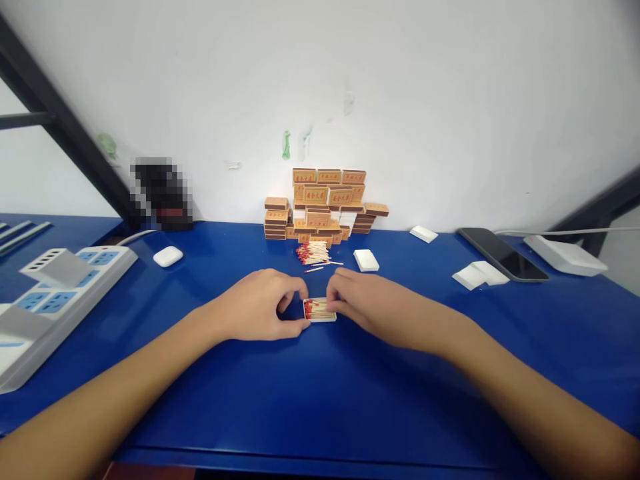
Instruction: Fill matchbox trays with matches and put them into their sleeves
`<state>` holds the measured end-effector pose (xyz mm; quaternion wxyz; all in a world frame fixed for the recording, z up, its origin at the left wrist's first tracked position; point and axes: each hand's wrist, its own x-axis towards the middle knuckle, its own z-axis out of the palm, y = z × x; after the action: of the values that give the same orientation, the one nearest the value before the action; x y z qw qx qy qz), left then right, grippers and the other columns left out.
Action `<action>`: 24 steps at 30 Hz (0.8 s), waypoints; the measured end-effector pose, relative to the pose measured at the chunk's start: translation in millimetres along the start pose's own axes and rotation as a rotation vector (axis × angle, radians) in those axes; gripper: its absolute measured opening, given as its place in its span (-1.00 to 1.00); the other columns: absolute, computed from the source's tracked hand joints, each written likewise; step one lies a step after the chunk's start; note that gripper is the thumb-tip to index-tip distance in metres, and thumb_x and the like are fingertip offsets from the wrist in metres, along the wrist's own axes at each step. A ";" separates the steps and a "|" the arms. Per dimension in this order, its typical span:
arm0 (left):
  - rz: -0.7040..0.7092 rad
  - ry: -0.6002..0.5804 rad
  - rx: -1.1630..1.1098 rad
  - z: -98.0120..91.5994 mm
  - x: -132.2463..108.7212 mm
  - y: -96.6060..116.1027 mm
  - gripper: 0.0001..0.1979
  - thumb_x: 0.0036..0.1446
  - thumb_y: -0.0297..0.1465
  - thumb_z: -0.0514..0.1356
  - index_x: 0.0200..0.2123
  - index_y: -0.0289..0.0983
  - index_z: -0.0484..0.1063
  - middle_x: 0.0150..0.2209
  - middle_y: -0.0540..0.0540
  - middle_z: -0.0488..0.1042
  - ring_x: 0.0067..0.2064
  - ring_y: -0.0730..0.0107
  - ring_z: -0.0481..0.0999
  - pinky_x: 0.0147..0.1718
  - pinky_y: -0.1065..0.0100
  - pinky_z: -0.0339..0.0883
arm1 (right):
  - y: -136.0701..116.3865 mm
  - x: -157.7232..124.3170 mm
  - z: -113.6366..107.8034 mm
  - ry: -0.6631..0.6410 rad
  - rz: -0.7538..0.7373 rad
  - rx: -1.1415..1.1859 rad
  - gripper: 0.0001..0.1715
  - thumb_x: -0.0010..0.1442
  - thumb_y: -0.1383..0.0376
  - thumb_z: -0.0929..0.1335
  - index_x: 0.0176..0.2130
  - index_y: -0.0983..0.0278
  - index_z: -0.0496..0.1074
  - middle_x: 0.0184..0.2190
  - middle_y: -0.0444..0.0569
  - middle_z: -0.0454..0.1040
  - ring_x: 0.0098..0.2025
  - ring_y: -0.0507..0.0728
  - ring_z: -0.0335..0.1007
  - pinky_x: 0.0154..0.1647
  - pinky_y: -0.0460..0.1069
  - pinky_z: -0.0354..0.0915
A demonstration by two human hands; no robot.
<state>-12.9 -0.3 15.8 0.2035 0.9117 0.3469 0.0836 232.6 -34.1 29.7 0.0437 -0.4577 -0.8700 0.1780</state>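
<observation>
A small white matchbox tray point(320, 311) filled with red-tipped matches lies on the blue table point(320, 393) between my hands. My left hand point(260, 307) pinches its left end with thumb and curled fingers. My right hand point(360, 300) grips its right end with closed fingertips. Behind the tray lies a loose pile of matches point(313, 253). Farther back, against the wall, stands a stack of brown matchboxes point(325, 203).
Empty white trays point(366, 260) point(423, 233) point(479, 275) lie to the right. A phone point(503, 253) and a white device point(565, 255) sit at far right. A white earbud case point(168, 256) and power strips point(55, 293) are on the left.
</observation>
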 end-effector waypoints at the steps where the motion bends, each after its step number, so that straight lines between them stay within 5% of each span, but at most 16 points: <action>1: 0.002 0.002 -0.004 0.1 -0.1 -0.2 -0.76 0.11 -0.23 0.34 -0.19 -0.21 0.55 -0.48 0.09 0.45 -0.48 0.45 0.39 -0.47 0.38 0.15 | -3.6 0.2 3.1 -0.008 0.001 -0.031 -0.82 0.49 0.30 0.26 -0.19 0.27 0.39 -0.15 0.02 0.48 -0.29 0.11 0.37 -0.29 0.00 0.18; 24: -0.001 -0.002 0.011 -1.5 -1.4 2.9 -0.78 0.11 -0.23 0.33 -0.21 -0.21 0.54 -0.48 0.09 0.44 -0.48 0.46 0.38 -0.47 0.37 0.16 | -0.9 10.7 13.0 0.144 -0.092 -0.040 -0.89 0.41 0.38 0.32 -0.22 0.27 0.42 -0.19 -0.04 0.47 -0.24 0.09 0.36 -0.29 -0.03 0.12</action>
<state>-12.7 -2.7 18.4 0.1989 0.9127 0.3476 0.0809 222.6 -29.4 17.0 0.1050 -0.4297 -0.8881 0.1250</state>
